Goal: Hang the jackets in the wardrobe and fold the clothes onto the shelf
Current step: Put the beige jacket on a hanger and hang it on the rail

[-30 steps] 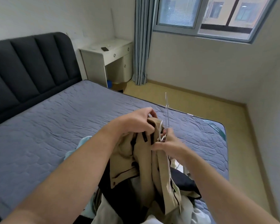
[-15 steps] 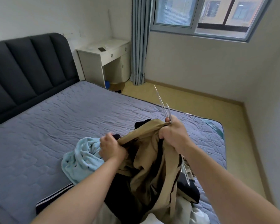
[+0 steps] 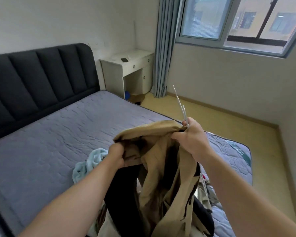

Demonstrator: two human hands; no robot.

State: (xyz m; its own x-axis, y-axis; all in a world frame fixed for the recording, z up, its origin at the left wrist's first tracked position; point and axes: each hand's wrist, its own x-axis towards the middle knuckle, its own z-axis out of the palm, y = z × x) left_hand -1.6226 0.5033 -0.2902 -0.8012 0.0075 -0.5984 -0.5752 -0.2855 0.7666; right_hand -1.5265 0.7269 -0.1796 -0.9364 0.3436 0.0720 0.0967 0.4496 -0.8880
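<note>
Held above the bed (image 3: 61,134), the tan jacket (image 3: 162,168) hangs between both hands: the left hand (image 3: 116,155) bunches its shoulder, while the right hand (image 3: 192,139) pinches collar and white hanger (image 3: 180,106) together; one loose pinch could drop either
</note>
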